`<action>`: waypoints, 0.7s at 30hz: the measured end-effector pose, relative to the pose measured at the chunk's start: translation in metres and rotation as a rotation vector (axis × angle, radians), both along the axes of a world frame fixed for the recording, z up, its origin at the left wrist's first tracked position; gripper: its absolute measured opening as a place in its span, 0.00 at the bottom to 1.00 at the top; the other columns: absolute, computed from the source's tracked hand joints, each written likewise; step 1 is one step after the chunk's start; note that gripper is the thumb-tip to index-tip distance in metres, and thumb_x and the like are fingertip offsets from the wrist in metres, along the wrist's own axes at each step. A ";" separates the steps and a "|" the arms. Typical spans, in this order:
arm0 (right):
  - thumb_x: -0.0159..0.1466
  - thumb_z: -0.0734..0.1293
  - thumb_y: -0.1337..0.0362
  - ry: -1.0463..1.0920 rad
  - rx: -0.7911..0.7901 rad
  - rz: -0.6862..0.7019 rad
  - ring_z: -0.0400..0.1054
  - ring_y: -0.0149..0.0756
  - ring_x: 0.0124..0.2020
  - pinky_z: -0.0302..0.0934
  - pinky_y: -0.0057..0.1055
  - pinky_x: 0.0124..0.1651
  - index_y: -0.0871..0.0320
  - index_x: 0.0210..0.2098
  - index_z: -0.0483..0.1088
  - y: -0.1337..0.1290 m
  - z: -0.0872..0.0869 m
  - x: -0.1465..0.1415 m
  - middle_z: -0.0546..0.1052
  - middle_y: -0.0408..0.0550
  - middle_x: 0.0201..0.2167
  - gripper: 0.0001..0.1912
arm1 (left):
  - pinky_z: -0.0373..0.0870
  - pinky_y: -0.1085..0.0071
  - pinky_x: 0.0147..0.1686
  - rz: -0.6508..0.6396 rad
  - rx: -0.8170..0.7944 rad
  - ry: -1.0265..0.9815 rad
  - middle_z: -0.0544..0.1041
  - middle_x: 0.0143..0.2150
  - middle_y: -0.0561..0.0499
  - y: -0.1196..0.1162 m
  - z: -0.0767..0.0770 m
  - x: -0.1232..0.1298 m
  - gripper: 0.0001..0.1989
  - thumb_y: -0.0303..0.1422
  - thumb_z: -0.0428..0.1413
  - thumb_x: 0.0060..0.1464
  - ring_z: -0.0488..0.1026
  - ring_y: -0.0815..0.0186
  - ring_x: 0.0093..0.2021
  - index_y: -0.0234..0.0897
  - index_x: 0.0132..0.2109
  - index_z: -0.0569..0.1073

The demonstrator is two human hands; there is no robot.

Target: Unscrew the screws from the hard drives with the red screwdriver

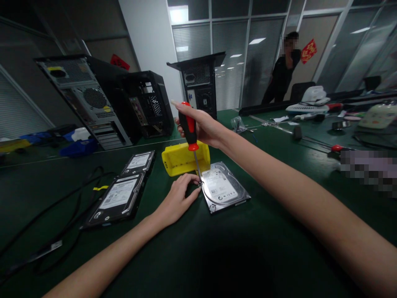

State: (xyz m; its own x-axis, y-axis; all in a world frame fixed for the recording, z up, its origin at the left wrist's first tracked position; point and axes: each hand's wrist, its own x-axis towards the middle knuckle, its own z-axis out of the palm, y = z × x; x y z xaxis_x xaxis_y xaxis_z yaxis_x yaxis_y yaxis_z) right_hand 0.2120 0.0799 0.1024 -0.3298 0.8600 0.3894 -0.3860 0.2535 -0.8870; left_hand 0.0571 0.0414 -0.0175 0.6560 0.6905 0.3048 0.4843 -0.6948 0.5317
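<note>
My right hand (203, 126) is wrapped round the red and black handle of a screwdriver (191, 134), which stands nearly upright with its tip down. The tip meets the left edge of a silver hard drive (221, 185) with a white label, lying flat on the table. My left hand (181, 194) rests on the table just left of that drive. Its thumb and index finger close together round the screwdriver's tip; whatever is pinched there is too small to make out. Directly behind is a yellow plastic bin (178, 159), tilted with its open side facing me.
Left of my hands, two more hard drives (119, 196) lie end to end beside black cables (77, 194). Computer cases (114, 99) stand at the back. Tools and a red-handled screwdriver (336, 148) lie on the right of the green table (186, 256). A person (283, 68) stands beyond.
</note>
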 end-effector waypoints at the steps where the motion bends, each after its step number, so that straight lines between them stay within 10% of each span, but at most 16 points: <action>1: 0.55 0.68 0.53 0.006 -0.008 0.013 0.62 0.23 0.24 0.60 0.22 0.28 0.61 0.32 0.63 0.000 0.000 0.001 0.68 0.43 0.27 0.17 | 0.64 0.60 0.50 0.000 0.000 0.001 0.70 0.46 0.47 0.000 0.000 0.000 0.10 0.33 0.49 0.59 0.68 0.59 0.49 0.39 0.48 0.65; 7: 0.58 0.63 0.52 0.035 -0.060 0.213 0.62 0.25 0.24 0.60 0.24 0.29 0.61 0.35 0.64 0.001 0.002 0.003 0.67 0.42 0.24 0.17 | 0.64 0.60 0.50 0.006 -0.010 0.011 0.70 0.46 0.47 -0.001 0.001 0.000 0.11 0.33 0.49 0.59 0.68 0.59 0.48 0.37 0.48 0.65; 21: 0.57 0.65 0.51 0.015 -0.024 0.097 0.64 0.25 0.25 0.61 0.24 0.30 0.62 0.33 0.64 0.003 -0.001 -0.002 0.69 0.43 0.27 0.18 | 0.63 0.60 0.51 -0.004 -0.014 0.010 0.70 0.46 0.47 0.000 0.001 0.000 0.10 0.34 0.49 0.60 0.67 0.60 0.49 0.38 0.48 0.64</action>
